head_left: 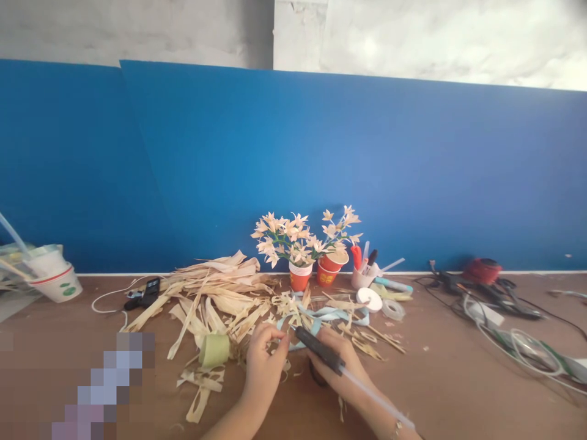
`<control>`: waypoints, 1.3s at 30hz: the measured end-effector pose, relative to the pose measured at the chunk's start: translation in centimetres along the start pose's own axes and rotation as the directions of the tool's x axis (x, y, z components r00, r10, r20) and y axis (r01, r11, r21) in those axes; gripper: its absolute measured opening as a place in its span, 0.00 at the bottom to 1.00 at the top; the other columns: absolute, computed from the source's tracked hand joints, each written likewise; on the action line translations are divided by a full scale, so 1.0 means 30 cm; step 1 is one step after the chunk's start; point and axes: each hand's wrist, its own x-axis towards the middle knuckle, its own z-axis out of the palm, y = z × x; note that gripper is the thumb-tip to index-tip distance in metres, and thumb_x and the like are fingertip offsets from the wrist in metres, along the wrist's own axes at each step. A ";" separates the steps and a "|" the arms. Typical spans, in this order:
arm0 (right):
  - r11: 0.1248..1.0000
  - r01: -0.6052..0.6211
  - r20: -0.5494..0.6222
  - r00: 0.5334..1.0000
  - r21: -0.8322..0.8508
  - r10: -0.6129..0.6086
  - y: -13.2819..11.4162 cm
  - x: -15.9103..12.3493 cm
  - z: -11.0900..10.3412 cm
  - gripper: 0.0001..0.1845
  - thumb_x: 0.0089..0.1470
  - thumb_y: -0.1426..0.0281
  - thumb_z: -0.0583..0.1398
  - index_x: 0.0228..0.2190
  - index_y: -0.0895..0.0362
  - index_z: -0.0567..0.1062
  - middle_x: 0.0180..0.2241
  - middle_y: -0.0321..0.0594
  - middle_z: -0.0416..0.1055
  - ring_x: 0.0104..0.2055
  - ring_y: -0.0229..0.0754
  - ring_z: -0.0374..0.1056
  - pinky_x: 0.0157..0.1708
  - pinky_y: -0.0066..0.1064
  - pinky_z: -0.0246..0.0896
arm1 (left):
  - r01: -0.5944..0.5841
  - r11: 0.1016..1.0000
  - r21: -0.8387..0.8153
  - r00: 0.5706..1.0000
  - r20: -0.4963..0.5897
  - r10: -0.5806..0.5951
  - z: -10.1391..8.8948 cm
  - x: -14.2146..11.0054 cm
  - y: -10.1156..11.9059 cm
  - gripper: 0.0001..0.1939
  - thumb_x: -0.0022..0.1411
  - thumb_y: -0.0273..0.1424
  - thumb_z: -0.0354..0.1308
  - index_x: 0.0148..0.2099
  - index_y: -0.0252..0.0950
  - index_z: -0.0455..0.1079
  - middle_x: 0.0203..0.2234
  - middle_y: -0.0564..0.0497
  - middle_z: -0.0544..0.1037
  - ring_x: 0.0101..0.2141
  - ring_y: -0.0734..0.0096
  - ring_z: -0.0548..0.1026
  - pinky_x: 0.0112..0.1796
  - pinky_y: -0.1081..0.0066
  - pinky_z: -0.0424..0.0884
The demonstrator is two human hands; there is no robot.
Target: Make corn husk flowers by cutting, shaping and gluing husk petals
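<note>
My right hand (342, 363) is wrapped round a black glue gun (318, 349), whose nozzle points left. A long clear glue stick (378, 400) juts from its back end over my wrist. Just left of the nozzle, my left hand (265, 360) has thumb and forefinger bent toward each other; whatever is between them is too small to make out. A green roll (214, 351) stands left of that hand. Beyond both hands lie pale blue strips (328, 313) and scraps of dried corn husk (287, 305).
Husk flowers (291, 235) stand in a red paper cup (300, 280) beside another red cup (326, 275). A husk pile (229, 281) spreads leftward. A tape roll (393, 310) lies right, near tangled cables (518, 354). A white bucket (57, 284) stands far left; a blue partition (367, 153) rises behind.
</note>
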 end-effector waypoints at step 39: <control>1.000 0.014 0.023 1.000 0.015 -0.014 0.024 -0.016 -0.002 0.09 0.53 0.68 0.57 0.23 0.58 0.69 0.24 0.37 0.66 0.27 0.38 0.62 0.27 0.26 0.57 | -0.059 0.997 0.041 0.998 0.007 0.058 -0.007 0.002 -0.010 0.09 0.56 0.33 0.55 0.26 0.37 0.70 0.26 0.50 0.73 0.30 0.65 0.72 0.34 0.68 0.68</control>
